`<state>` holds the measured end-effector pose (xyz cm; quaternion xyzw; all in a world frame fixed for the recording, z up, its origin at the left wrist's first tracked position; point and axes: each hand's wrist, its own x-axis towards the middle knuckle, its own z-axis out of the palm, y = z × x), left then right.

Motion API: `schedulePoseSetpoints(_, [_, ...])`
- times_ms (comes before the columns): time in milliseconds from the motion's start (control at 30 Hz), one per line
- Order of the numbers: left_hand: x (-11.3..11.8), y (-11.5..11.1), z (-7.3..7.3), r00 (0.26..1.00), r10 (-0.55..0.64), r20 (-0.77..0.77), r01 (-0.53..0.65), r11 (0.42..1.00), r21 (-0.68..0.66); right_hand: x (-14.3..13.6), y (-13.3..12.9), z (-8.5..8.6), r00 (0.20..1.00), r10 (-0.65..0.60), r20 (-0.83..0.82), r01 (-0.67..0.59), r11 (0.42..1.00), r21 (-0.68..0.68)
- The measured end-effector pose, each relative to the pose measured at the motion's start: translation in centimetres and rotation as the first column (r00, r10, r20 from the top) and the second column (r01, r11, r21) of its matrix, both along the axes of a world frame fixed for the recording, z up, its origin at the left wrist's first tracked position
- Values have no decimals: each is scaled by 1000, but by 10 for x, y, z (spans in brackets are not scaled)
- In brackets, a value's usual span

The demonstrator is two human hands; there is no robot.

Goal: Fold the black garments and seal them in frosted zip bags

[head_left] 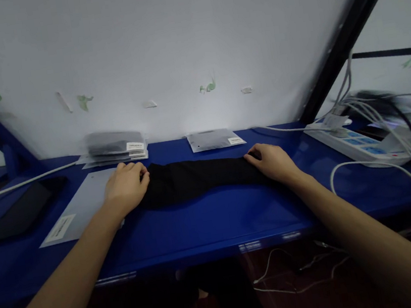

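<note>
From where I stand, both hands are on one black cloth (201,177), which lies as a long, narrow, slightly rumpled strip across the blue surface (218,218) between them. The right hand (273,160) seems to pinch its right end between thumb and fingertips. The left hand (125,184) curls at the other end, but I can't tell whether its fingers grip the cloth or merely rest on it.

I'd judge the step in hand to be straightening or folding the strip. The next move seems to call for a sure hold at both ends, with the creases on the left eased flat.

Close by, a pale flat bag (83,207) with a label lies partly under the left forearm. Behind the cloth sit a stack of bags (114,144) and, to its right, a single bag (213,139). Farther out, a dark flat piece (18,213) lies at the left, and a white power strip (356,140) stands among tangled cables at the right.
</note>
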<state>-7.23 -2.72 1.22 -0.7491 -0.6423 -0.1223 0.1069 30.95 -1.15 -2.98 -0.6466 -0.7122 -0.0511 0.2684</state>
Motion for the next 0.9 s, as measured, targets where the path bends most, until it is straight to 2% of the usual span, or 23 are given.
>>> schedulePoseSetpoints(133, [-3,1,-1,1000,-1,-5,1,1000,17,1,1,0,1000,-14,6,14,1000,-9])
schedulePoseSetpoints(233, [0,-1,2,997,-33,-63,39,994,99,1,2,1,1000,-19,18,20,999,-26])
schedulePoseSetpoints(300, [10,-7,7,992,-92,-92,109,974,197,1,3,1,999,-22,25,22,999,-28])
schedulePoseSetpoints(400, [42,-31,15,965,-254,-72,263,921,288,0,3,1,1000,-11,23,12,1000,-26])
schedulePoseSetpoints(467, [71,-54,15,931,-364,-23,358,899,253,0,2,1,1000,-4,23,5,1000,-24])
schedulePoseSetpoints(533, [98,-76,10,894,-448,-3,444,884,144,0,2,0,1000,-7,20,7,1000,-20])
schedulePoseSetpoints(633, [126,-97,-3,896,-445,11,444,895,43,0,2,0,1000,-5,-7,5,1000,-16])
schedulePoseSetpoints(767, [132,-104,-16,920,-385,81,383,923,37,-1,3,2,998,26,-62,-26,1000,-7])
schedulePoseSetpoints(900, [131,-103,-17,928,-357,108,357,934,18,-3,1,6,994,49,-99,-47,999,21])
